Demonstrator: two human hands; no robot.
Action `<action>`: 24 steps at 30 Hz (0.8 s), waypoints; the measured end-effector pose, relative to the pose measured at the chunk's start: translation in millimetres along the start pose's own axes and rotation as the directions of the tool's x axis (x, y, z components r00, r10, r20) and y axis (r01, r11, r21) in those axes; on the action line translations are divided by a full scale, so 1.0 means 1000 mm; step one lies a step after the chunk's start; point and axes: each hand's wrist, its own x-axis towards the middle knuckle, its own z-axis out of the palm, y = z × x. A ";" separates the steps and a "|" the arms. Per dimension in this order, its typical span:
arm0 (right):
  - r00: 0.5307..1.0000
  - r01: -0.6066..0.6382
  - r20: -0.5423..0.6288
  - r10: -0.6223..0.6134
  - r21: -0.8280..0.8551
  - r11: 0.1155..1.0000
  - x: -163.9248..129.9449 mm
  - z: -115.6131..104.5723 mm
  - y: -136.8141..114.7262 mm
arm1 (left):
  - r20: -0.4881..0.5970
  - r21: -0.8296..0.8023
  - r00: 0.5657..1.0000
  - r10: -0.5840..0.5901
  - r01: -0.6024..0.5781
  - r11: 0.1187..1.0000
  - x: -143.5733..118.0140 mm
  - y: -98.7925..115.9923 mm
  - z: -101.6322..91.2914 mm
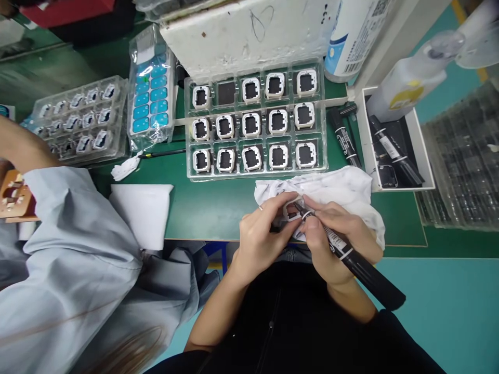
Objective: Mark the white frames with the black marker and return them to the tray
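Note:
Between thumb and fingers, my left hand (260, 239) grips a small whitish watch case frame (289, 209), partly hidden by the fingers. My right hand (331, 241) is closed around a black marker pen (360, 265), its tip against or very near the inner edge of the frame. Under and behind both hands lies a crumpled white cloth (346, 184). Just beyond is a clear plastic tray (255, 174) with rows of similar white frames, such as one frame (251, 124) in the middle; one back-row pocket (226, 94) holds no frame.
At right, a white box (424, 169) holds a spray bottle (405, 85) and markers; another marker (345, 137) lies beside it. Stacked clear trays (463, 171) stand farther right. On the left are a bagged blue-celled pack (150, 98), a second frame tray (78, 119) and a co-worker's grey sleeve (78, 223).

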 end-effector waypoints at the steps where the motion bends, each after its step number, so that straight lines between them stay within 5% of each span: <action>1: 1.000 0.004 -0.002 -0.004 0.000 1.000 0.000 0.000 0.000 | -0.001 0.003 1.000 0.003 -0.003 1.000 0.000 0.000 0.000; 11: 1.000 0.012 -0.013 -0.013 -0.040 0.999 0.004 0.002 -0.002 | -0.014 0.092 0.999 0.037 -0.035 0.995 -0.002 0.001 0.002; 19: 0.972 0.232 0.083 -0.220 -0.203 0.951 0.011 0.001 -0.006 | -0.025 0.130 0.995 0.094 -0.090 0.988 -0.004 0.000 0.003; 24: 0.989 0.146 0.041 -0.141 -0.203 0.968 0.009 0.000 -0.004 | -0.021 0.116 0.996 0.083 -0.080 0.990 -0.003 0.001 0.003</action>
